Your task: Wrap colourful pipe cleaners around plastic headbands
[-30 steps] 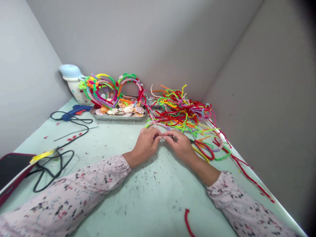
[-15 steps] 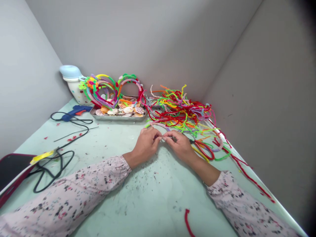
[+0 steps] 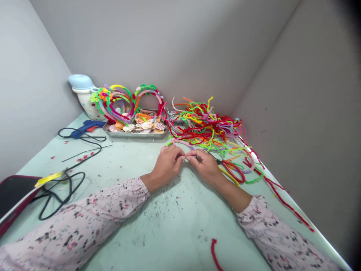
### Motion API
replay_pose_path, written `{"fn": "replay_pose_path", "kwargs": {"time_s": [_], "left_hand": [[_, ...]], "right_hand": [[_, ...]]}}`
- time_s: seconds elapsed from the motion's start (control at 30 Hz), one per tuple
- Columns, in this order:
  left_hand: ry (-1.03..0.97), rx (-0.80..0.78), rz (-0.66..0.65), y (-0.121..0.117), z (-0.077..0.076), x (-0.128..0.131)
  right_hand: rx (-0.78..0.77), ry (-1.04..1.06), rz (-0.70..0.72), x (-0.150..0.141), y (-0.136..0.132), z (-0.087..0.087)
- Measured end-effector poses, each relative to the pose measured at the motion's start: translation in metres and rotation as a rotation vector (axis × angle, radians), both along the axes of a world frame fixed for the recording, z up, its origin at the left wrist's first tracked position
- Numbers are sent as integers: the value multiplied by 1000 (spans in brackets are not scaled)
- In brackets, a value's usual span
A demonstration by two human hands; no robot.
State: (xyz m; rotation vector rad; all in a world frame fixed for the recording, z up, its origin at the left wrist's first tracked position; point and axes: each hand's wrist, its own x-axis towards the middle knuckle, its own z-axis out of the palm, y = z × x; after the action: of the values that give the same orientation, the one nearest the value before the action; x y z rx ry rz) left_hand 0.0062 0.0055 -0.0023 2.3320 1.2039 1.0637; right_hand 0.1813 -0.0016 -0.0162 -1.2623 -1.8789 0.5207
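Observation:
My left hand [image 3: 168, 162] and my right hand [image 3: 205, 164] meet above the middle of the table, fingertips pinched together. Just beyond the fingers, a fuzzy pink and lavender pipe cleaner [image 3: 183, 142] curves in an arc, its ends running in behind both hands. A bit of green shows by the left knuckles. What lies right between the fingertips is too small to make out clearly. Red-handled scissors [image 3: 233, 171] lie beside my right hand, their blades partly hidden by it.
Behind is a heap of colourful pipe cleaners [image 3: 208, 126]. A metal tray [image 3: 135, 136] holds shells and fuzzy headbands [image 3: 113, 101]. To the left are a blue glue gun [image 3: 86, 128], a black cable [image 3: 81, 177], a white bottle [image 3: 86, 99] and a dark device [image 3: 17, 195]. A red pipe cleaner [image 3: 215, 256] lies in front.

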Motion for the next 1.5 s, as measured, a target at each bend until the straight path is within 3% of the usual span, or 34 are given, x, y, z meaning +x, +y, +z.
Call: {"fn": "replay_pose_path", "kwargs": {"time_s": [1.5], "left_hand": [[3,12,-5,-2,1,1]], "right_hand": [[-13,8,10,0,0,-1]]}}
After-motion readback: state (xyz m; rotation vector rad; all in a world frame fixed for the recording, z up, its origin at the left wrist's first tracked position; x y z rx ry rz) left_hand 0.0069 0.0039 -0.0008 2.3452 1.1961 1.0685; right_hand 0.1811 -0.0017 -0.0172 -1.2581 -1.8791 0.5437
